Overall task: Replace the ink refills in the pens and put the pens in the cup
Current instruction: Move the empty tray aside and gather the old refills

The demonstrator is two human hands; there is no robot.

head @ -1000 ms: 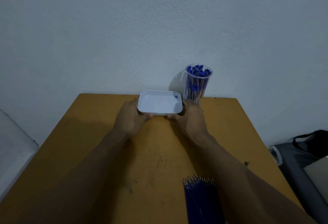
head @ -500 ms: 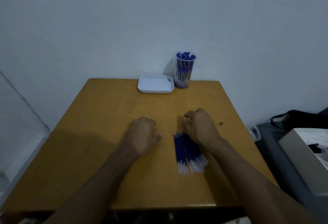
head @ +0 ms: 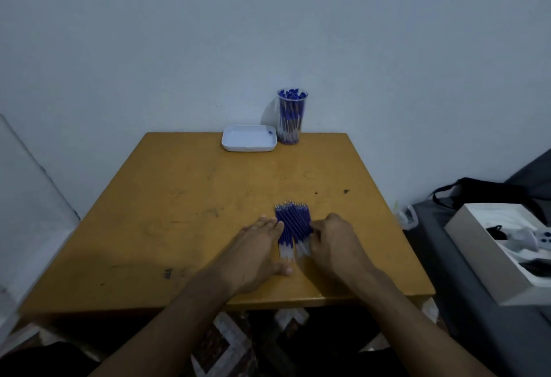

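Plain wall behind the yellow desk point(head: 190, 227); refills point(head: 293, 224) lie between your hands; left hand point(head: 256, 253) flat, straight fingers touching them; right hand point(head: 334, 242) fingers curl on them; light, thin, roll easily; pinch one mid-length.

- Lighting: dim, cool and blue-grey overall; no glare.
- Shadows: soft, one cast left of the cup point(head: 292, 116) onto the wall point(head: 268, 33); darkness beneath the bench point(head: 179, 197).
- Quality: wide-angle bowing at the edges; lower frame murky; fine detail soft.
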